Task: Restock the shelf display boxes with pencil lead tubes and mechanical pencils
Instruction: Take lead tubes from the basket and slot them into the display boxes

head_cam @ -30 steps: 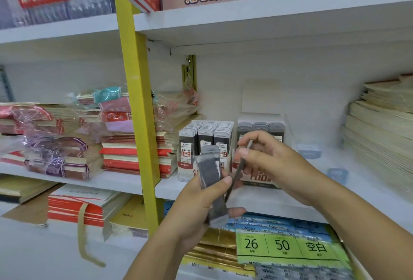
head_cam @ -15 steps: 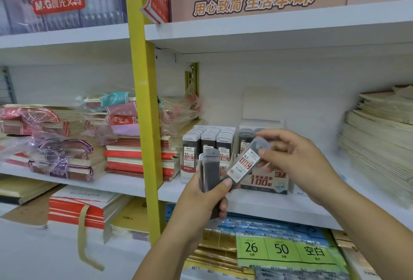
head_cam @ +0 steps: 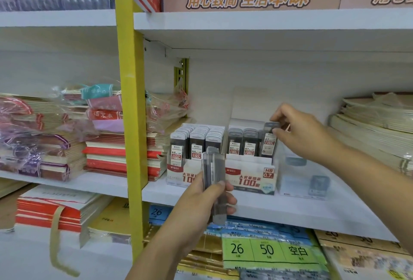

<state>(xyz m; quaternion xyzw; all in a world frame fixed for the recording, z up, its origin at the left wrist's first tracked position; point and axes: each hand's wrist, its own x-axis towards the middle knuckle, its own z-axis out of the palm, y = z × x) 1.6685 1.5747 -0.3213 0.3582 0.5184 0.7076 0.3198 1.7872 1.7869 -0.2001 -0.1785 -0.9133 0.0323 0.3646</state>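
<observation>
tube in play: one pencil lead tube, standing upright with its long axis vertical, in the right-centre of the frame, at the rightmost slot of the 0.7 display box

which way it lies: directly left of the right hand's fingertips, cap end up. The bottom looks already down behind the box front, but I can't tell if it's fully seated

right hand: fingers curled and pinching the tube near its cap, thumb in front and the others over the top

left hand: lower centre of the frame, wrapped around a spare bundle of tubes held upright, thumb across the front. It sits in front of both boxes and isn't touching them

nearer hand: the right one, obviously, since it's already on the tube. The left is just the supply

0.5 display box: just left of the 0.7 one, all three rows look packed

next move, my guess: push straight down along the tube's axis, then let go

what could go wrong: the clear plastic box sits just right of the slot, so any tilt that way could catch the edge
</observation>
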